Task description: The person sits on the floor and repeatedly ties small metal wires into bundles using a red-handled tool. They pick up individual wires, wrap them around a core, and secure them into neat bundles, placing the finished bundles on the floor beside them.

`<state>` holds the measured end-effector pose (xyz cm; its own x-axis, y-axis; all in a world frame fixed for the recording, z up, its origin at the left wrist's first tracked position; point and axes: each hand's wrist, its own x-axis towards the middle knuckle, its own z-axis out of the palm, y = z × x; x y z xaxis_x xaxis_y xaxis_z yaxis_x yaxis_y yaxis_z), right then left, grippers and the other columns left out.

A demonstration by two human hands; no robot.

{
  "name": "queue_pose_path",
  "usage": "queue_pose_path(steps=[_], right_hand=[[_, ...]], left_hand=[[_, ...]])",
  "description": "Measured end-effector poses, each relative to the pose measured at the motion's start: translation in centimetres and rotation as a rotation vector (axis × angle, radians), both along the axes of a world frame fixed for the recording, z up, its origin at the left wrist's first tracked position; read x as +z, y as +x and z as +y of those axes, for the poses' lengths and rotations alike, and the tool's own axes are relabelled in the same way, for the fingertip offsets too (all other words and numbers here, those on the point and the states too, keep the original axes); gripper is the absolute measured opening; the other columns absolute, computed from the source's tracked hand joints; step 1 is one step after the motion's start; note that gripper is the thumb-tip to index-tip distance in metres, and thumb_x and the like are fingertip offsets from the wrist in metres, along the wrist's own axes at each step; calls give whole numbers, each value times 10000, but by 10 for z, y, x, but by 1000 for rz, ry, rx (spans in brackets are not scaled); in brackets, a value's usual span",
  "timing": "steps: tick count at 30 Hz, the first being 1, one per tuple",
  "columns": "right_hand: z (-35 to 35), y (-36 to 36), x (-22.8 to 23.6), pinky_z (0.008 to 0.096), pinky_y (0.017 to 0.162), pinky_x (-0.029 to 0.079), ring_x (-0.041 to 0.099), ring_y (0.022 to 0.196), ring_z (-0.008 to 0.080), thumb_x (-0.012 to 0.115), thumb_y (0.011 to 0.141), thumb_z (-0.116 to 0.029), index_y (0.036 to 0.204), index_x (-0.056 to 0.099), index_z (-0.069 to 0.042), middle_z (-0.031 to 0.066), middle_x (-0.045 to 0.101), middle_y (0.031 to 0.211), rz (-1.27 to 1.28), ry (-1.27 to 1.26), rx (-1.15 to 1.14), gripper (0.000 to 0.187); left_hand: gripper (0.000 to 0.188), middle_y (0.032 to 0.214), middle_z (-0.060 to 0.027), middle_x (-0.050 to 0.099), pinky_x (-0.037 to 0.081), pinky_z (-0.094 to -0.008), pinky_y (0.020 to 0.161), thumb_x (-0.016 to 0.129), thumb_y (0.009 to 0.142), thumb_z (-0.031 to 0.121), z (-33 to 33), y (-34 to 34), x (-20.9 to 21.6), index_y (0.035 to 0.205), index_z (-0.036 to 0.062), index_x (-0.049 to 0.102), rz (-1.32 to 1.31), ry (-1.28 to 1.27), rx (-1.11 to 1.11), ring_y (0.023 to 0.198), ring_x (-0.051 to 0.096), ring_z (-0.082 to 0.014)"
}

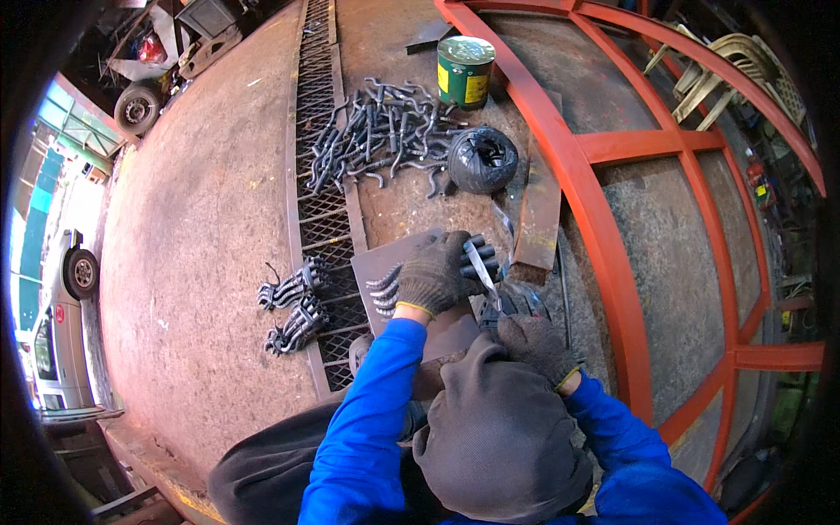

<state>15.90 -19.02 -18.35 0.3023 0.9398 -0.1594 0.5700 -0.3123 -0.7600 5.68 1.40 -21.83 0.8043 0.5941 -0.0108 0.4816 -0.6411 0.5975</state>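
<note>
My left hand (430, 273), in a dark knitted glove, is closed around a bundle of short bent metal rods (383, 290). Their ribbed, curved ends stick out on its left and the dark ends on its right. A shiny plastic strip (479, 265) crosses the right end of the bundle and runs down toward my right hand (535, 346). That gloved hand is closed near the strip, its fingertips partly hidden. Below the bundle lies a flat brown metal plate (366, 262). Dark grey cloth (503, 429) covers the view between my forearms.
Ahead, loose bent rods (376, 131) lie heaped beside a black roll of plastic strip (483, 160) and a green can (465, 72). Two tied rod bundles (297, 324) rest left, by a floor grating (324, 210). A red steel frame (604, 262) stretches along the right, next to a steel bar (538, 219).
</note>
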Motion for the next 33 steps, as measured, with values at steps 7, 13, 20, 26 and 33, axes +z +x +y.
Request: queue_pose_path(steps=[7,13,20,26,33], right_hand=[[14,8,20,464,668,469,614,762,423,537,956,-319,838,636,-12,254,621,784,-11,-68,24,344],[11,13,15,491,644,490,635,740,415,525,951,-337,943,628,-86,222,644,802,-337,-266,82,272],[2,0,6,496,669,514,659,761,399,510,957,-333,1043,599,-60,214,656,822,-313,-35,-2,299],[3,6,-5,456,812,504,644,933,388,599,914,-258,1077,637,-3,230,655,1034,-41,243,-176,306],[17,38,1,403,822,508,658,905,330,612,914,-233,1011,680,-15,178,680,951,92,171,-128,248]], left_hand=[[834,1165,-173,617,472,-469,928,863,561,433,1,-2,-5,1260,111,541,-2,-3,1,1083,588,-368],[867,1195,-194,599,464,-474,945,864,570,420,-3,-1,-2,1298,115,506,-41,-6,-17,1102,574,-382],[969,1242,-240,556,425,-483,1007,860,587,410,5,-2,8,1375,63,415,8,-4,-133,1180,511,-425],[1004,1323,-249,500,420,-484,1013,866,581,319,5,-2,21,1415,65,368,26,18,-233,1218,484,-425],[1096,1367,-240,453,380,-471,1076,891,565,391,-2,-2,24,1440,43,329,-4,98,-272,1271,440,-418]])
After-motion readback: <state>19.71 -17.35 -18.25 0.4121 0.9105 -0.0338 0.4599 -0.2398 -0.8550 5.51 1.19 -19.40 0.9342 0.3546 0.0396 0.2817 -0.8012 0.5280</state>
